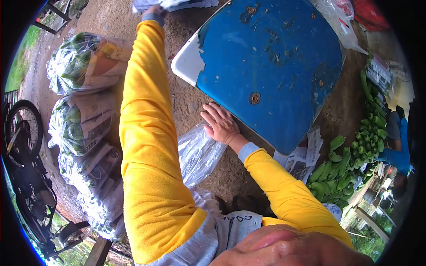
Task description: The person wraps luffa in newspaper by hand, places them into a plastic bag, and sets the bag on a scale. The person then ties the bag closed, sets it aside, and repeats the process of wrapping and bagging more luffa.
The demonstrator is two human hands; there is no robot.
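Note:
My left hand [156, 10] is at the top edge of the view with its fingers closed on a sheet of newspaper [148, 4], partly cut off by the frame. More newspaper [195, 3] lies just to its right. My right hand [221, 125] is palm down with fingers stretched out, right by the edge of a worn blue panel [270, 57] with rusty screws and a white corner. A clear plastic bag [199, 155] spreads beneath and beside the right hand, toward my lap.
Clear bags of green vegetables lined with newspaper [82, 119] stand in a row at left. Green vegetables [333, 175] lie heaped at right, near newspaper sheets [306, 153]. A motorbike [31, 168] is at far left. A person in blue [397, 150] shows at far right.

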